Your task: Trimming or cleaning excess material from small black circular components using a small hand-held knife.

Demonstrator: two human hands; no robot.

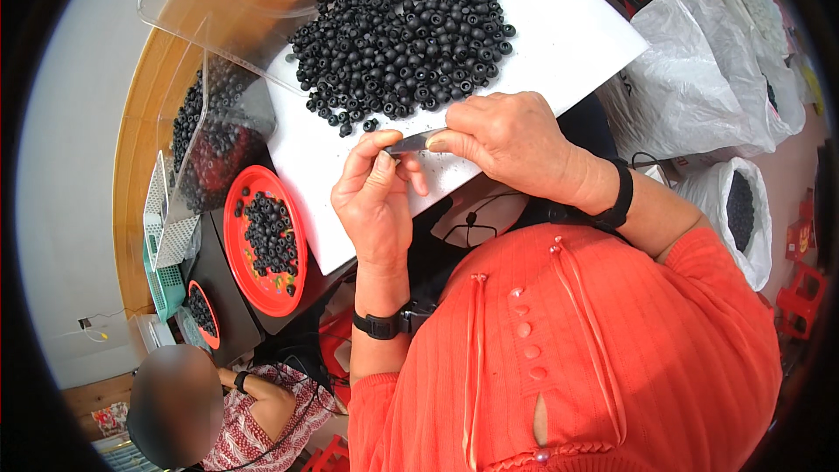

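Above the front edge of a white board [559, 9], both my hands meet at a small metal blade [412, 142]. My right hand [511, 135] grips it between thumb and bent fingers. At its other end, the thumb and index finger of my left hand [376, 192] are pinched together, the other fingers curled loosely. Something dark shows at that pinch, too small and covered to make out. Just beyond my fingers lies a large heap of round black beads [402, 35] with holes, a few loose ones near my left fingertips. Dark specks dot the board.
A clear plastic bin [240, 114] with more black pieces stands left, beside a red plate [301, 249] of beads. A co-worker [271, 393] sits lower left near another red plate [216, 332]. White plastic sacks [699, 70] and a red stool [801, 297] are at right.
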